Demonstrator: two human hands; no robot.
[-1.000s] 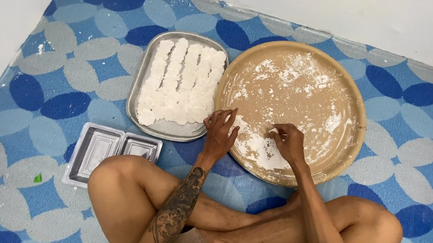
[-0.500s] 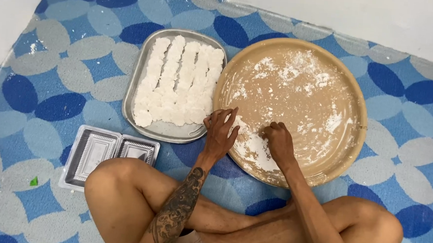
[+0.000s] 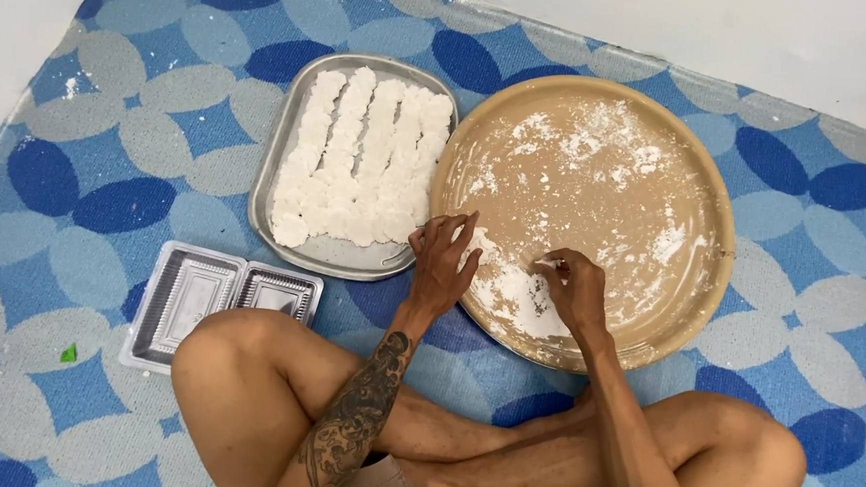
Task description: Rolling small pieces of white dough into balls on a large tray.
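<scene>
The right hand [image 3: 575, 290] pinches a small white dough piece [image 3: 548, 266] in closed fingers over the floured round tray [image 3: 702, 180]. The left hand [image 3: 442, 264] rests open-fingered on that tray's near rim, just left of the piece.

A round tan tray dusted with white flour [image 3: 599, 153] is placed right of centre in the frame, on a blue and grey patterned floor mat [image 3: 108, 153]. Just to its left, touching its rim, a rectangular metal tray [image 3: 327, 255] is set, and rows of white dough pieces [image 3: 358, 159] are laid in it. Below that tray, at lower left, a clear plastic clamshell container [image 3: 214, 305] is found lying open on the mat. At the near edge of the round tray, the left hand [image 3: 442, 264] and the right hand [image 3: 576, 287] are held side by side over a patch of flour. The crossed legs are seen along the bottom of the frame.
</scene>
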